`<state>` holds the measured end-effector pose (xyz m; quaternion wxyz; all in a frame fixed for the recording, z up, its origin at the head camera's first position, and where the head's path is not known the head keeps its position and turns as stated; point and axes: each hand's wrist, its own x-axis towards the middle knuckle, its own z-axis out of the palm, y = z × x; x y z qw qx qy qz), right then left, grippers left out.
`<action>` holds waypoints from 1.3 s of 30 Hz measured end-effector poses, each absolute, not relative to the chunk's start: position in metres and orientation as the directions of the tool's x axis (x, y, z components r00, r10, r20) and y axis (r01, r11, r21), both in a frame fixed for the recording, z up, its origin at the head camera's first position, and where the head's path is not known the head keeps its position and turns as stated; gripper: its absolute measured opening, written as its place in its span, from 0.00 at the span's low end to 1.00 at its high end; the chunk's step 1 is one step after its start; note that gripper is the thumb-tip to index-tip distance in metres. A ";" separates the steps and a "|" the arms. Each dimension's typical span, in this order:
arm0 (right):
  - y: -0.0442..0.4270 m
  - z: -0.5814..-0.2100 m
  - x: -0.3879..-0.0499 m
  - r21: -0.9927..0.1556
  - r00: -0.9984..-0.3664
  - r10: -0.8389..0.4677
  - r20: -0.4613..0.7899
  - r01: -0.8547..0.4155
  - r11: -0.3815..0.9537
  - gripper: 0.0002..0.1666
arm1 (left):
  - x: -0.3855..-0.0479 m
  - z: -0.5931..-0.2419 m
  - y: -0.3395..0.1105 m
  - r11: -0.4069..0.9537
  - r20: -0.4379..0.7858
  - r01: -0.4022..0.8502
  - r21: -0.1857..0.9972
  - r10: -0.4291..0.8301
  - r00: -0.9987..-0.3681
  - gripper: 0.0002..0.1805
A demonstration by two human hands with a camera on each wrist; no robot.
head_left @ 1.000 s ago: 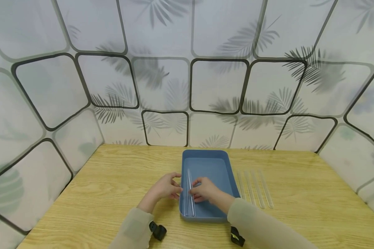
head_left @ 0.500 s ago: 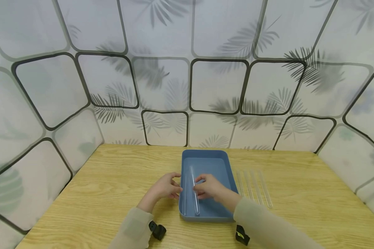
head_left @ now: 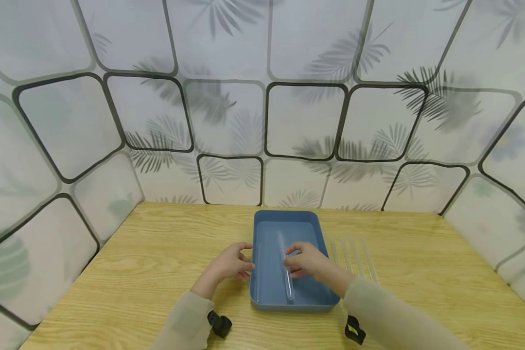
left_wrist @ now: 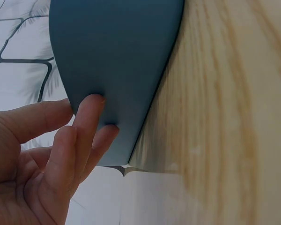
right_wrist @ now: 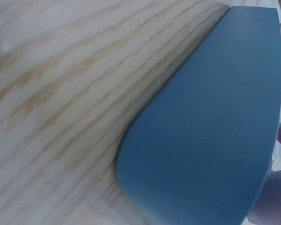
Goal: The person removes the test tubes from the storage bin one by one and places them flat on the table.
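Grip of the right hand (head_left: 306, 260) is clamped in a pinch on a clear tube (head_left: 288, 283), positioned within the blue tray (head_left: 306, 231). Fingers of the left hand (head_left: 231, 264) are held apart and set against the tray's left outer wall. Inside that wall, what appears to be another tube is faintly seen. Four clear tubes (head_left: 357, 255) are laid on the worktop (head_left: 170, 257), right of the tray.
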<state>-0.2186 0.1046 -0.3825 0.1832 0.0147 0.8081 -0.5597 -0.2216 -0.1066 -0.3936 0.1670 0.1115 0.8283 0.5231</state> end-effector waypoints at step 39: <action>0.140 -0.371 -0.214 -0.899 -0.935 -0.144 -0.324 0.257 0.356 0.19 | -0.221 -0.392 -0.106 0.457 -0.172 0.006 0.890 0.347 -0.922 0.30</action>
